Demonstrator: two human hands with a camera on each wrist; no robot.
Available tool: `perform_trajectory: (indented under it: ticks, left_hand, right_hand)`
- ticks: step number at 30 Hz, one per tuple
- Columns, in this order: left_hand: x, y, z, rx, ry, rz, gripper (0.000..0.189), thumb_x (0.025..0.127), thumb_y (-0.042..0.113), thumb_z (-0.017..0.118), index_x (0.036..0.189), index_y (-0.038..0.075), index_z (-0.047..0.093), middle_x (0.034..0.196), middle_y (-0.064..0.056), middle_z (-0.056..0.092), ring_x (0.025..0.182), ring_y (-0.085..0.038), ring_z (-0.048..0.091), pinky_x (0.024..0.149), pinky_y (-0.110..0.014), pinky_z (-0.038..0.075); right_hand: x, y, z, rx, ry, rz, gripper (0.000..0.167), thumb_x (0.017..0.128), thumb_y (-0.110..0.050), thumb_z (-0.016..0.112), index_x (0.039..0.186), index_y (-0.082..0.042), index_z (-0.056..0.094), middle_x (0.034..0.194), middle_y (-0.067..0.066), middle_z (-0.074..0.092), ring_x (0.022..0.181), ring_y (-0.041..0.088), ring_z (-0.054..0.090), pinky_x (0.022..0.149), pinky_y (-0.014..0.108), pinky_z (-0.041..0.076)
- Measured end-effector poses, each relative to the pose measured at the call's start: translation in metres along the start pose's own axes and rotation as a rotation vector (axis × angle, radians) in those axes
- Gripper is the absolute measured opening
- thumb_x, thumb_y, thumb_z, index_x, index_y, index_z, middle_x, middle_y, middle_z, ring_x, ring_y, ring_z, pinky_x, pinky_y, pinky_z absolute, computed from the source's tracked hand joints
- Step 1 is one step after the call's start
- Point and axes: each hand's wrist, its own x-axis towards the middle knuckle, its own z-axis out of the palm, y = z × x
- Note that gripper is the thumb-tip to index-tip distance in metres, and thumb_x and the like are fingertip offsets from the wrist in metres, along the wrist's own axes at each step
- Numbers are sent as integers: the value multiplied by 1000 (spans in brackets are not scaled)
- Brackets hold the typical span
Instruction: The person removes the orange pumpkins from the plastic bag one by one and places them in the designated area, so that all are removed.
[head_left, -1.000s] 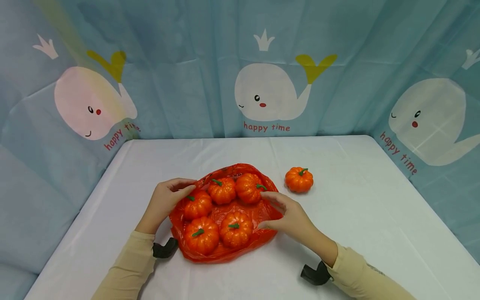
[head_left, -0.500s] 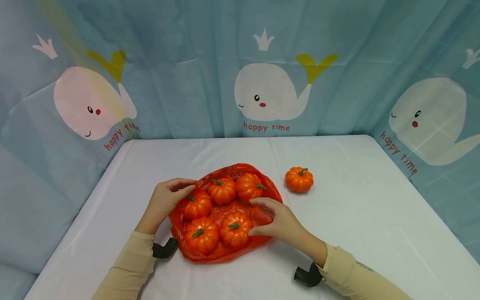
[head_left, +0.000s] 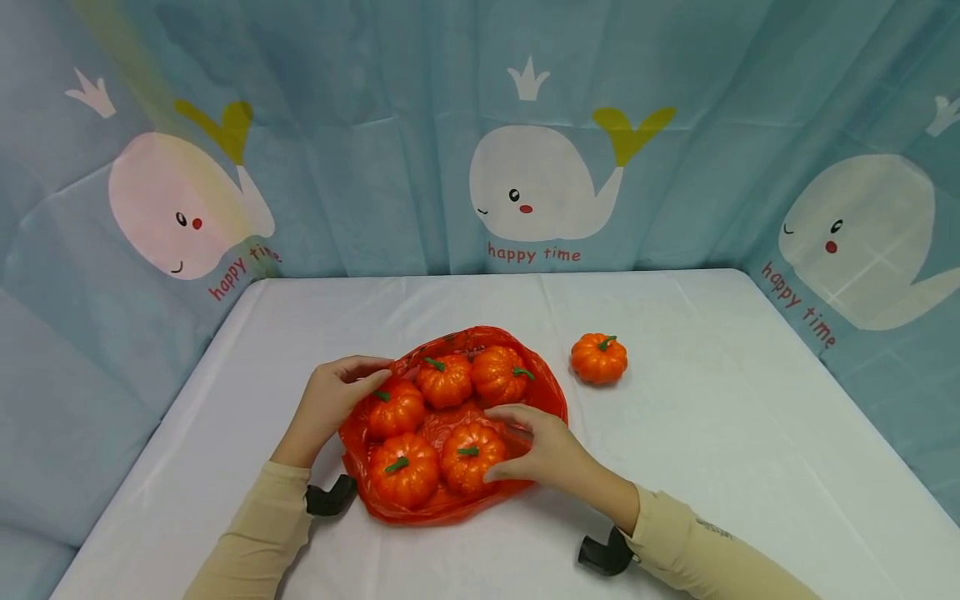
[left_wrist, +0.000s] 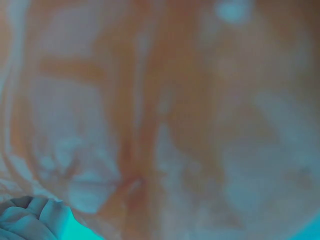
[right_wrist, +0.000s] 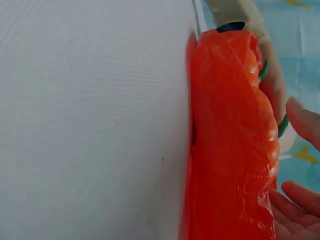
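A red plastic bag point(head_left: 540, 392) lies spread wide on the table, its rim turned up round several small orange toy pumpkins with green stems. At the bag's left rim, my left hand point(head_left: 330, 408) pinches the edge beside the left pumpkin point(head_left: 401, 410). My right hand point(head_left: 551, 450) reaches over the right rim, thumb and fingers spread apart at the right side of the front right pumpkin point(head_left: 467, 457). In the right wrist view, the right fingers point(right_wrist: 300, 205) and thumb stand apart above the bag wall. The left wrist view is too blurred to read.
Another orange pumpkin point(head_left: 598, 360) sits outside the bag, on the white table point(head_left: 712, 400) to the right. Black wrist mounts point(head_left: 606, 553) hang under both sleeves. A blue curtain point(head_left: 375, 167) with whale prints closes off the back and sides.
The right hand has moved left and nearer to me, from the bag's right rim to the front right pumpkin. The left hand, the bag and the pumpkins have stayed put.
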Motion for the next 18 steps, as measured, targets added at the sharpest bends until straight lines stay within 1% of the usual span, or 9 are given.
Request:
perform_trajectory:
  ticks: [4, 9, 12, 18]
  left_hand:
    - [0, 0, 0, 5, 3, 5, 45, 91, 48, 68, 122, 15, 72, 123, -7, 71, 115, -18, 58, 88, -17, 49]
    - [-2, 0, 0, 18, 7, 6, 44, 91, 47, 68, 122, 15, 72, 121, -7, 72, 113, -18, 59, 88, -18, 50]
    - [-2, 1, 0, 23, 6, 6, 45, 92, 47, 68, 122, 14, 72, 121, -8, 71, 114, -19, 59, 89, -19, 49]
    - [-2, 1, 0, 20, 7, 0, 46, 91, 48, 68, 122, 14, 72, 123, -7, 71, 116, -19, 58, 89, -18, 49]
  right_hand:
    - [0, 0, 2, -30, -18, 3, 72, 71, -23, 91, 133, -5, 60, 137, 11, 60, 131, 31, 54, 106, 44, 47]
    - [0, -3, 3, -61, -26, 32, 77, 68, -28, 92, 135, -8, 60, 138, 6, 60, 132, 28, 53, 107, 48, 46]
    - [2, -4, 3, -92, -25, 28, 78, 67, -29, 93, 135, -9, 60, 138, 5, 61, 132, 28, 53, 107, 50, 46]
    - [4, -4, 4, -118, -44, 12, 77, 67, -30, 93, 135, -10, 61, 138, 4, 61, 130, 26, 53, 107, 50, 46]
